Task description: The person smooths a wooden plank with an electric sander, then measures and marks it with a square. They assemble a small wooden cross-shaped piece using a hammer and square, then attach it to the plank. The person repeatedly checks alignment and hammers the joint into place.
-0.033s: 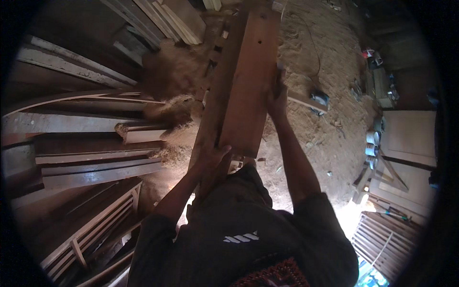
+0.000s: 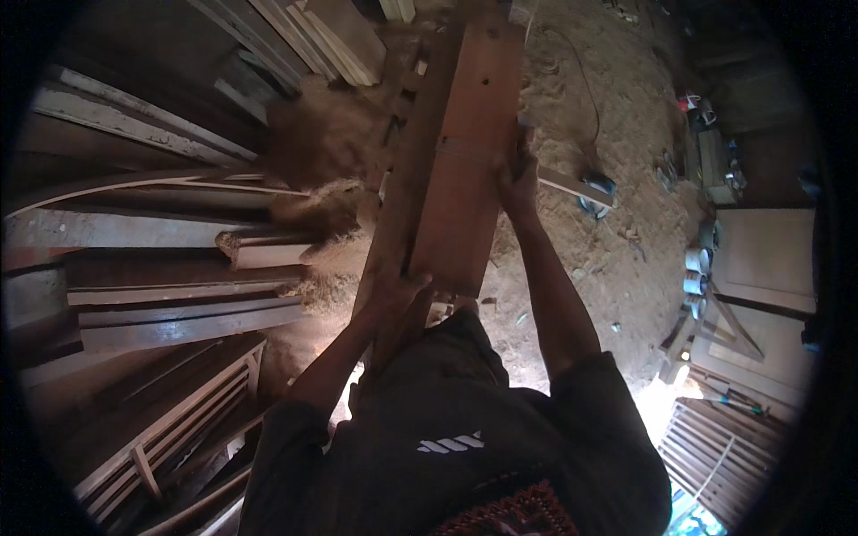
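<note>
A long reddish-brown board (image 2: 465, 188) runs away from me along a narrow wooden bench (image 2: 389, 228). At the board's near left corner, my left hand (image 2: 400, 293) holds the end, its thumb pointing over the corner. Further up, my right hand (image 2: 518, 186) grips the right edge, with the fingers partly hidden against the board's side. A dark shape shows just beyond that hand, too dim to name. Beside my right hand a narrow wooden strip (image 2: 576, 188) sticks out to the right, towards a round dark object (image 2: 597, 195).
Stacked planks (image 2: 161, 228) lie along the left side, with a slatted wooden frame (image 2: 170, 429) at the lower left. Sawdust and shavings cover the floor (image 2: 590, 259). Small white buckets (image 2: 695, 259) and pale panels (image 2: 764, 255) stand at the right.
</note>
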A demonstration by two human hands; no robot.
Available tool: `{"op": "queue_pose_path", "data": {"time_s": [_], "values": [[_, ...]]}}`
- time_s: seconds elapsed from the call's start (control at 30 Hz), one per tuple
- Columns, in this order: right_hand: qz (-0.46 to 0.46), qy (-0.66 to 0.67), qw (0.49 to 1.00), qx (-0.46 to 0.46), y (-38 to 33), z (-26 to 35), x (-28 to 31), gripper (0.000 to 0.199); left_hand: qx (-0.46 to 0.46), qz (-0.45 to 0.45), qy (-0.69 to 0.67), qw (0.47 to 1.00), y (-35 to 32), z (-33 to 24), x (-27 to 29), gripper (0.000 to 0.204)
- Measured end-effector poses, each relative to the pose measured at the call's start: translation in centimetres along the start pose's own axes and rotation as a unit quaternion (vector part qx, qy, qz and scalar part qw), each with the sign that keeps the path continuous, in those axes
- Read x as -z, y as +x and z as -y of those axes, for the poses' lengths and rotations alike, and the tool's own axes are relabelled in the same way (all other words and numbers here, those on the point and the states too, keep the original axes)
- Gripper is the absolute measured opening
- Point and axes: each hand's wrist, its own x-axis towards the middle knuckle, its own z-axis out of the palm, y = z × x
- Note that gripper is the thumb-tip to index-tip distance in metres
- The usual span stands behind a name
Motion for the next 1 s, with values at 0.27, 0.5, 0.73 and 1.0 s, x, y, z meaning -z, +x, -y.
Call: {"op": "queue_pose_path", "data": {"time_s": [0.27,0.5,0.73,1.0], "values": [[0.025,0.050,0.998,-0.014,0.9,-1.0,-0.1,0.071,-0.012,-0.124,0.098,0.987,5.6,-6.9,-0.3,0.092],[0.014,-0.086,0.996,-0.019,-2.0,1.0,0.9,0.071,-0.126,-0.287,0.259,0.914,10.3,-8.5,-5.4,0.098],[0.031,-0.050,0.998,-0.009,17.8,-5.2,-0.9,0.077,0.060,-0.183,0.209,0.959,9.5,-8.9,-5.3,0.103],[0.085,-0.060,0.995,-0.013,9.9,2.3,-0.1,0.083,-0.019,-0.247,0.298,0.922,9.8,-8.1,-5.9,0.105]]}}
